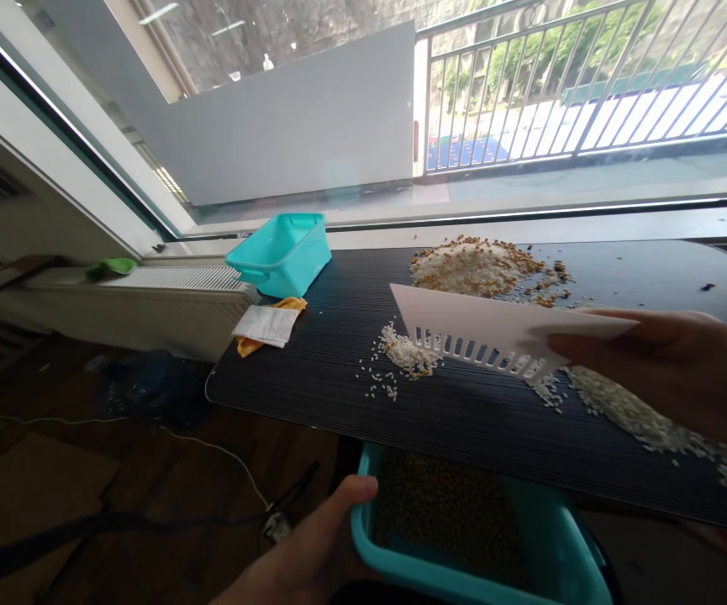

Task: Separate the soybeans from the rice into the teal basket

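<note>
Holding a white slotted scraper [464,315] over the dark table [313,378], the right hand [671,361] pinches its right end, while the left hand [318,533] grips a turquoise bin [543,525].
The scraper reaches leftward from the fingers, slots downward, between a mixed grain heap [476,265] and the table's front edge; whether it touches the surface, I cannot tell. White grains [407,351] lie by its left end. Bare tabletop stretches from there to a folded cloth [268,325]. The left thumb hooks over the bin's rim, just below the front edge; its other fingers are hidden.

Lower bin [549,531] — cropped at bottom
</note>
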